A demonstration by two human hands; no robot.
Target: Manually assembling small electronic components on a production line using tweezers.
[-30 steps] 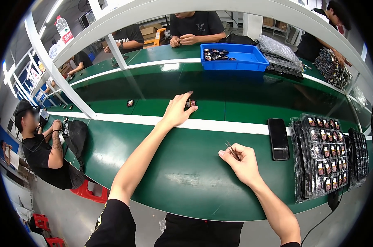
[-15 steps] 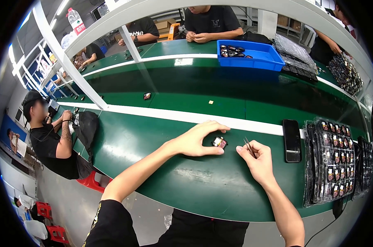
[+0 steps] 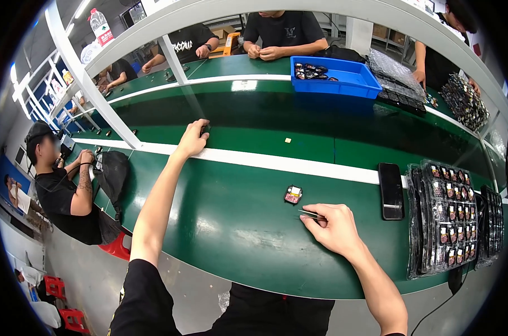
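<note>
A small black electronic part with a white and yellow label (image 3: 292, 194) lies on the green bench. Just to its lower right, my right hand (image 3: 335, 228) is closed around a pair of metal tweezers (image 3: 312, 215), whose tips point left. My left arm stretches out past the white rail. At its end my left hand (image 3: 193, 141) is curled over another small dark part (image 3: 204, 129) on the green strip beyond; fingers and thumb close about it, hiding most of it.
On the right stand a black phone (image 3: 391, 191) and stacked clear trays of labelled parts (image 3: 453, 218). A tiny yellowish square (image 3: 288, 140) lies beyond the white rail (image 3: 265, 163). Farther off are a blue bin (image 3: 343, 87) and co-workers. A white frame post (image 3: 100, 84) rises at left.
My left hand has left the labelled part and reached far left across the rail to the other part. The tweezers have swung from pointing up to pointing left, nearer the labelled part.
</note>
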